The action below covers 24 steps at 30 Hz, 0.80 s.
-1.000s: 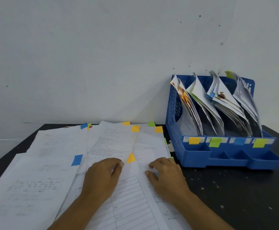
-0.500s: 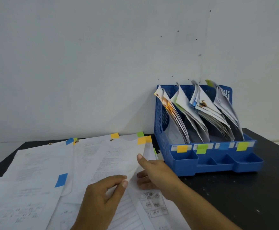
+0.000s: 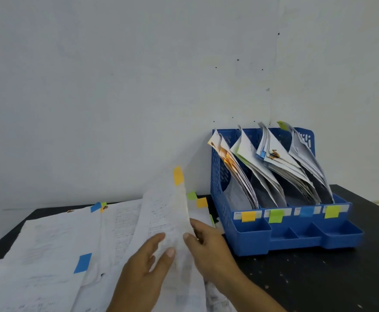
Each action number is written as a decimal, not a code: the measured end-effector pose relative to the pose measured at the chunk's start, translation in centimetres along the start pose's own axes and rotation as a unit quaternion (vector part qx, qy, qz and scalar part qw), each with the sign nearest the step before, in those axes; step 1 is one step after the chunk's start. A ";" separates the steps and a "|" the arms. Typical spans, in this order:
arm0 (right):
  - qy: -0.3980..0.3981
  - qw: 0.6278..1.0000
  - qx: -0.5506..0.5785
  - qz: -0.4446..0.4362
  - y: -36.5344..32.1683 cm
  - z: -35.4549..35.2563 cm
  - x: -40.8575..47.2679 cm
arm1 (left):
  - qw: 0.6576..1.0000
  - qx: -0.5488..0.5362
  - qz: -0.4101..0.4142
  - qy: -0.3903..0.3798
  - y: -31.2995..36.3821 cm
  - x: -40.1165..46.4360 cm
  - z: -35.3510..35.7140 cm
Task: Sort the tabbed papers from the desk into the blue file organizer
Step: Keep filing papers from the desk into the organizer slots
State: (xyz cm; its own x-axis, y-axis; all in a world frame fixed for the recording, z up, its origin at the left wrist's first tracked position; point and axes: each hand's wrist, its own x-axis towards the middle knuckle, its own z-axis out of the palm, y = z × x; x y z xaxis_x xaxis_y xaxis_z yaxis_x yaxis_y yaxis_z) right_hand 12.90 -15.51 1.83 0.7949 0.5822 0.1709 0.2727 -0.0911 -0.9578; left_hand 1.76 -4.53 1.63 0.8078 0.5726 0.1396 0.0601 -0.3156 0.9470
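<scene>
1. A thin white printed sheet with an orange sticky tab (image 3: 178,175) at its top corner stands lifted off the black desk (image 3: 332,273), bowed and raised between both hands, just left of the blue plastic file organizer (image 3: 251,239).
2. The left hand (image 3: 143,273) pinches the sheet's lower part, thumb in front and fingers behind it.
3. The right hand (image 3: 208,246) grips the sheet's right edge, thumb on the face and fingers curled behind.
4. The sheet looks very light, limp and easy to crease or tear; it would likely flop unless held near an edge with two hands or gripped lower down along its long side.
5. The organizer has four slots, already stuffed with leaning papers, with front labels from left: an orange tab (image 3: 248,216), a green tab (image 3: 276,216), a blue tab (image 3: 306,211) and a yellow-green tab (image 3: 331,211).
6. The orange slot is the leftmost and nearest; its crowded papers may block a soft sheet from sliding in.
7. Other loose white papers (image 3: 49,244) with blue, green and orange tabs lie overlapping on the desk.
</scene>
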 end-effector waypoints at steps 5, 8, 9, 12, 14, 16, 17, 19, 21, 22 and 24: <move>-0.065 0.986 -0.104 -0.111 -2.3 0.8 -1.7 | 0.997 -0.076 0.003 0.001 3.0 1.4 0.6; -0.103 0.982 -0.111 -0.109 -3.1 0.6 -1.9 | 0.990 -0.120 -0.005 0.067 3.8 2.1 1.0; -0.127 0.981 -0.104 -0.102 -3.4 0.2 -1.9 | 0.989 -0.122 -0.006 0.087 3.9 2.2 1.1; -0.168 0.975 -0.118 -0.082 -4.4 -1.5 -2.2 | 0.985 -0.129 -0.008 0.115 4.1 2.5 1.1; -0.085 0.986 -0.126 -0.071 -5.1 -2.8 -2.0 | 0.985 -0.131 -0.006 0.116 4.0 2.7 0.9; 0.081 0.984 -0.134 -0.085 -5.1 -4.3 -0.9 | 0.986 -0.130 -0.008 0.105 4.3 2.8 0.7; 0.169 0.968 -0.162 -0.096 -5.1 -5.2 -0.1 | 0.987 -0.129 -0.005 0.100 4.4 2.8 0.6; 0.283 0.917 -0.258 -0.111 -5.3 -7.1 1.8 | 0.986 -0.138 0.006 0.088 5.2 2.8 0.8; 0.309 0.868 -0.371 -0.115 -5.6 -8.8 3.7 | 0.985 -0.150 0.023 0.087 6.2 2.7 1.1; 0.305 0.848 -0.417 -0.113 -6.0 -9.4 4.4 | 0.983 -0.156 0.032 0.088 6.8 2.7 1.3; 0.289 0.819 -0.484 -0.109 -6.6 -10.4 5.7 | 0.980 -0.168 0.053 0.094 8.1 2.9 1.7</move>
State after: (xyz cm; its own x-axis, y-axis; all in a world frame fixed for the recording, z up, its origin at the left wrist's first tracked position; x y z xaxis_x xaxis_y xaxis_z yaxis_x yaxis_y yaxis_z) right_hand 21.31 -20.00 11.52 0.7182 0.2161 0.6614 0.5221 -0.7958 -0.3068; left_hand 5.58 -6.70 9.22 0.6747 0.6894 0.2635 -0.2402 -0.1324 0.9616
